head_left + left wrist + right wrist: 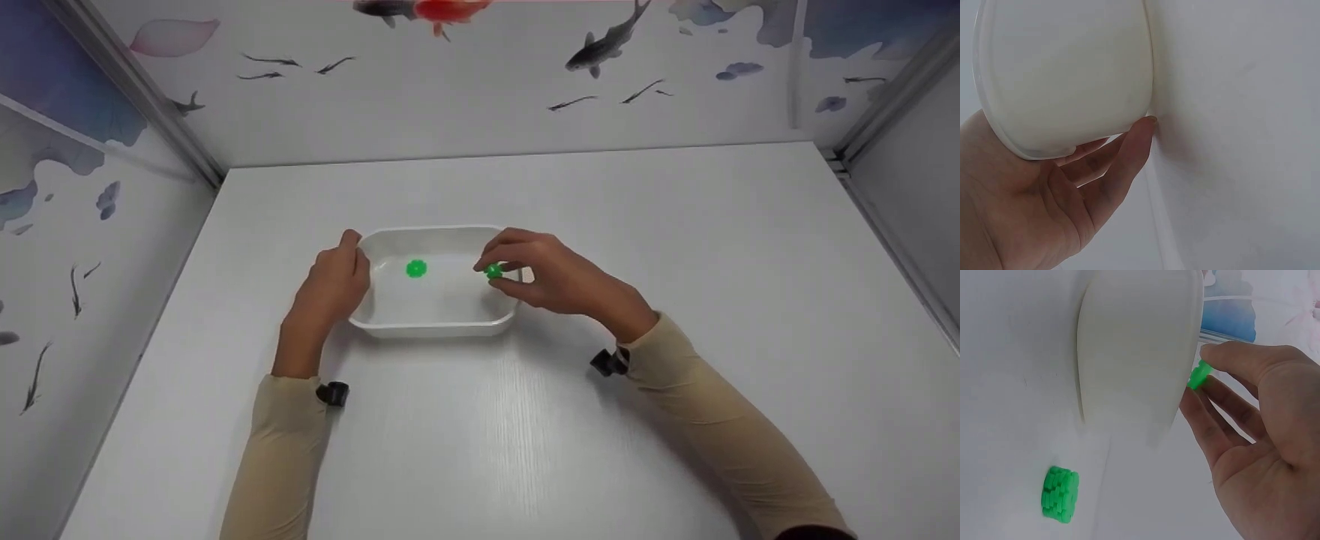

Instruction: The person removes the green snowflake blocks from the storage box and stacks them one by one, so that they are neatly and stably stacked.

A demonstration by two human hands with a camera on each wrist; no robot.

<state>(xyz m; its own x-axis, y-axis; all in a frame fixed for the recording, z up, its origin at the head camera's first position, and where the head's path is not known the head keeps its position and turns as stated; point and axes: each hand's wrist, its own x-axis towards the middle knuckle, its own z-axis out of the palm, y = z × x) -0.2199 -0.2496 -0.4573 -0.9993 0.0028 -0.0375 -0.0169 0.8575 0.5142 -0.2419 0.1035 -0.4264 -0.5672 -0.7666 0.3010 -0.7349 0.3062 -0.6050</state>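
A white rectangular tray [435, 328] with rounded corners stands on the table. At its left end my left hand [330, 285] grips the wall, thumb up at the rim and fingers round the outside, as the left wrist view shows. Above the tray's right end, my right hand [562, 274] pinches a small green flower-shaped piece [493, 271] between thumb and fingers. Another green flower-shaped piece [416, 268] lies flat on the tray's floor, left of centre. In the right wrist view, a stack of several green pieces [1060, 495] rests outside the tray; the head view hides it.
The white table [450, 435] extends around the tray. Upright panels printed with fish [600, 51] and leaves border it at the back and left. A grey panel [907, 172] borders the right. Each wrist wears a small black camera [336, 394].
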